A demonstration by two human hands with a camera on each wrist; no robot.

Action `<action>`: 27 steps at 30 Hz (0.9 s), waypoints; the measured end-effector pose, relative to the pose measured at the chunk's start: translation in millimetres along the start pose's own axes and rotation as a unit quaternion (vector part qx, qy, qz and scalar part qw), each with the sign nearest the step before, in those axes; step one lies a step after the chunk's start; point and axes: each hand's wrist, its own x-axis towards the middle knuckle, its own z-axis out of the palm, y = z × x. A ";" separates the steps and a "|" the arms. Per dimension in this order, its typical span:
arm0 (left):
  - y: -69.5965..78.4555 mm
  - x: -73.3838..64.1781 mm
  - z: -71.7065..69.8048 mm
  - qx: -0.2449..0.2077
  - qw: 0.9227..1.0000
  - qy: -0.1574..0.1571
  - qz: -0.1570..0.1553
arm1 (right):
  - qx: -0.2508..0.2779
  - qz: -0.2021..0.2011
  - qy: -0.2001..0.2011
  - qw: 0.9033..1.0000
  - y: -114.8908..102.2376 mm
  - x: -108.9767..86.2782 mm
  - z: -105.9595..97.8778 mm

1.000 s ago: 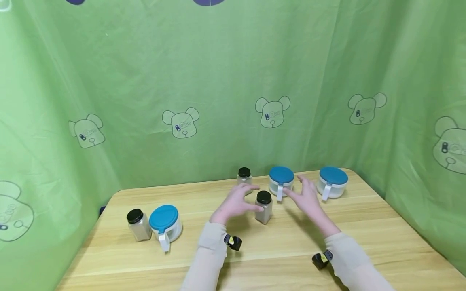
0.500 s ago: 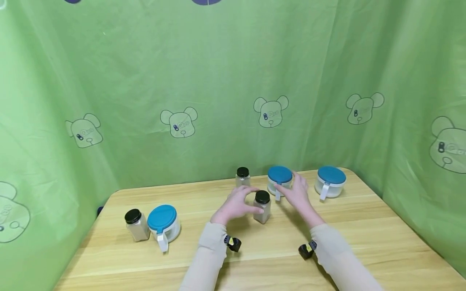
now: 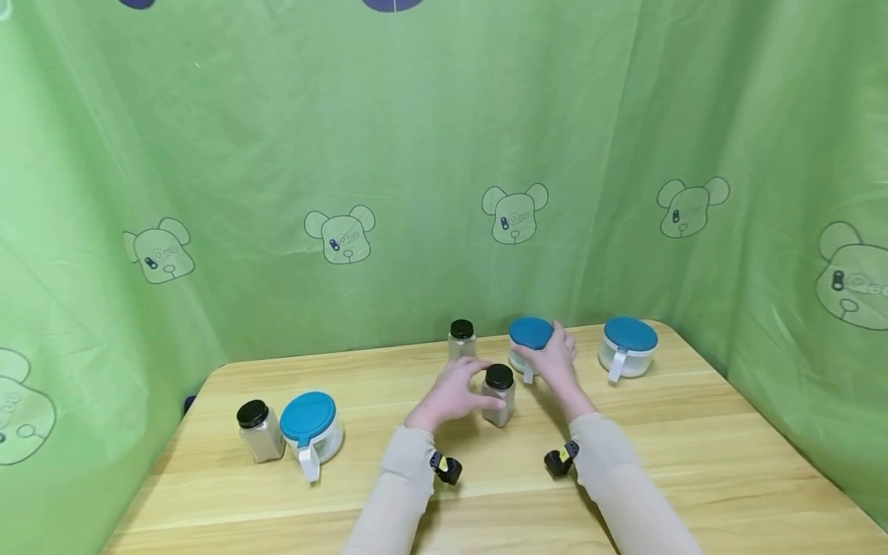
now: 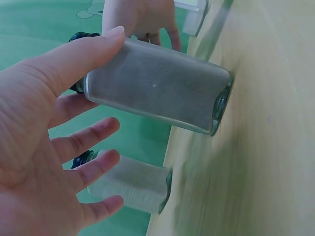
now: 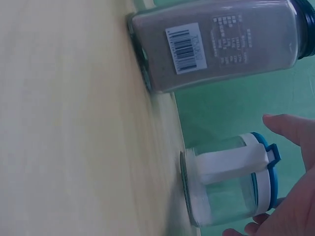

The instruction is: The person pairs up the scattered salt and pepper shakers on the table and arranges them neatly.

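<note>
A square clear jar with a black lid (image 3: 498,395), filled with something greyish, stands upright on the table in front of my left hand (image 3: 454,391). In the left wrist view my left thumb (image 4: 81,59) overlaps this jar (image 4: 157,83), index finger behind it, other fingers spread; contact is unclear. My right hand (image 3: 555,361) is at the middle blue-lidded canister (image 3: 531,333), a clear pot with a white handle. In the right wrist view the right thumb (image 5: 285,127) is apart from the canister (image 5: 226,182), while its other fingers reach behind the blue lid.
Behind the left hand stands another black-lidded jar (image 3: 462,339). A blue-lidded canister (image 3: 630,347) is at the right. On the left, a black-lidded jar (image 3: 260,432) stands beside a third canister (image 3: 312,428). Green curtain (image 3: 430,154) surrounds the wooden table (image 3: 388,524).
My right hand has moved left, from the canister's right side to over its lid and handle. The left hand has stayed nearly still beside the jar.
</note>
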 end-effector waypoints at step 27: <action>1.5 -1.3 5.5 -0.005 1.000 0.005 -0.009 | 0.060 0.029 -0.001 0.998 8.0 8.5 4.4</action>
